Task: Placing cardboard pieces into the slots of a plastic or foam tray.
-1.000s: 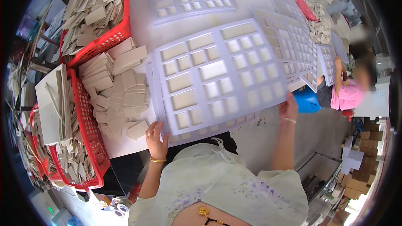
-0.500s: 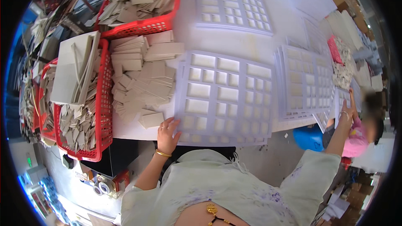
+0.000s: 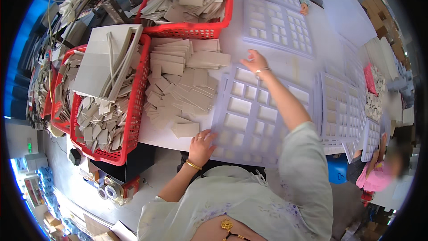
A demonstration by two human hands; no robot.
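A stack of white panels with rectangular windows lies on the table in front of me. At its near left corner rests my left hand, fingers apart and touching the edge. My right hand hovers over the stack's far left part, fingers loosely bent and nothing visible between them. Left of the panels lies a pile of loose grey-beige card pieces, with a few small cards near my left hand.
Red plastic baskets full of card scraps stand at the left, one topped by large boards. More windowed panels lie farther back and others at right. A co-worker's hand shows at the far side; another person in pink is at right.
My right arm has swung from the small panel at far right to above the stack in front of me. My left hand stays at the panel's corner. The view has shifted.
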